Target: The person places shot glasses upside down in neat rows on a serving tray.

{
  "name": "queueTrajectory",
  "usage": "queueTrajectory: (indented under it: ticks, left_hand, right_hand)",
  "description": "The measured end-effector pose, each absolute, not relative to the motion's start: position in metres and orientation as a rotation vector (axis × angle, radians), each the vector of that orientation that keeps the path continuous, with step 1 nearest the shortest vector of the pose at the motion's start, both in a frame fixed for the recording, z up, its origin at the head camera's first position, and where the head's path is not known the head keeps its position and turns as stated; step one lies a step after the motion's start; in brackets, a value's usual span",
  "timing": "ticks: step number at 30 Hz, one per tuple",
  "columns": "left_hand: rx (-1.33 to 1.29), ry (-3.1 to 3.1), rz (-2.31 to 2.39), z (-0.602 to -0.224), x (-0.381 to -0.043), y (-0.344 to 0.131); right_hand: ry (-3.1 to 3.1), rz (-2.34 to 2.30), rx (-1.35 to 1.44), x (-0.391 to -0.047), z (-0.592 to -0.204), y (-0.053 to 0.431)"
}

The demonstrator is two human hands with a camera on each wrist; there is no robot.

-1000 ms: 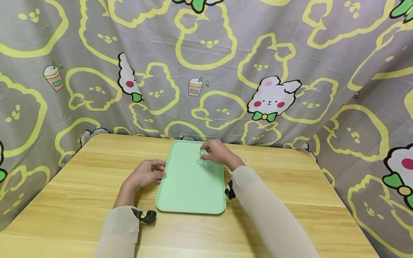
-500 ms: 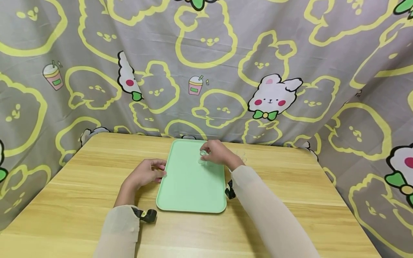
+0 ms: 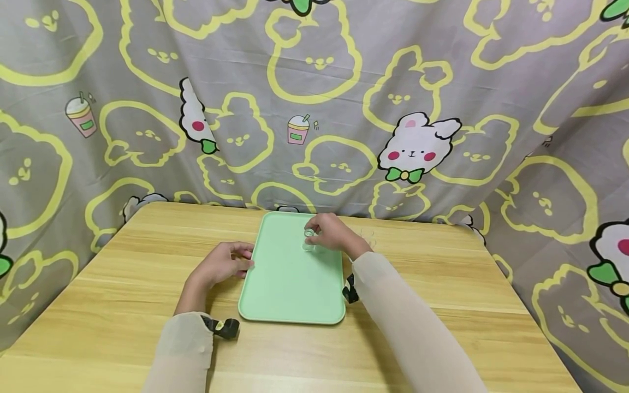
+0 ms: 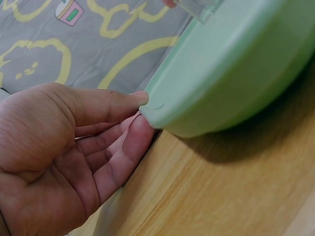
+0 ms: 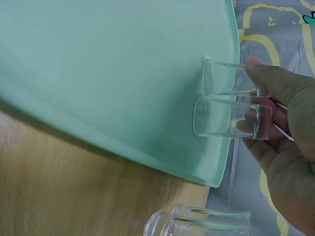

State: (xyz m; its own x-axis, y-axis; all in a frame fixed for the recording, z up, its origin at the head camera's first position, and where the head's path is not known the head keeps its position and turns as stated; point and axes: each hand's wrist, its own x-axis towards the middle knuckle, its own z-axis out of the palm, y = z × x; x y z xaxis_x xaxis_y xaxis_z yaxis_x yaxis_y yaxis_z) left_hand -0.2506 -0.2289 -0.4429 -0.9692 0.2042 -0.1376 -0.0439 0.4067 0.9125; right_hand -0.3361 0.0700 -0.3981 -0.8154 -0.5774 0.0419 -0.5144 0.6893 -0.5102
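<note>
A light green rectangular tray (image 3: 280,289) lies on the wooden table. My left hand (image 3: 223,265) pinches its left rim, thumb on top and a finger below, as the left wrist view shows at the tray edge (image 4: 167,110). My right hand (image 3: 329,232) holds a clear drinking glass (image 3: 308,244) upright at the tray's far right part. In the right wrist view, the thumb is at the rim of this glass (image 5: 224,78). A second clear glass (image 5: 221,118) stands close beside it on the tray, with fingers behind it. Whether the two glasses touch, I cannot tell.
More clear glasses (image 5: 206,223) stand on the table (image 3: 432,284) just right of the tray, faint in the head view behind the right wrist. A patterned grey curtain (image 3: 236,65) hangs behind the table. Each wrist wears a black camera band.
The glass in my right hand has shifted slightly to the right and settled more upright on the tray. My left hand stays at the tray's rim.
</note>
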Motion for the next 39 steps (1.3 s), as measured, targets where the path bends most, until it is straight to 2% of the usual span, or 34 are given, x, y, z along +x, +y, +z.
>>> queueTrajectory:
  ticks: [9, 18, 39]
  left_hand:
    - [0.138, 2.430, 1.584, -0.445, -0.252, -0.227]
    - [0.153, 2.438, 1.580, -0.442, -0.250, -0.231]
    - [0.154, 2.429, 1.588, -0.445, -0.251, -0.230]
  right_hand:
    - [2.771, -0.809, -0.882, -0.335, -0.395, 0.074]
    - [2.802, -0.819, -0.977, -0.334, -0.373, 0.082]
    - [2.940, -0.856, -0.978, -0.322, -0.358, 0.154]
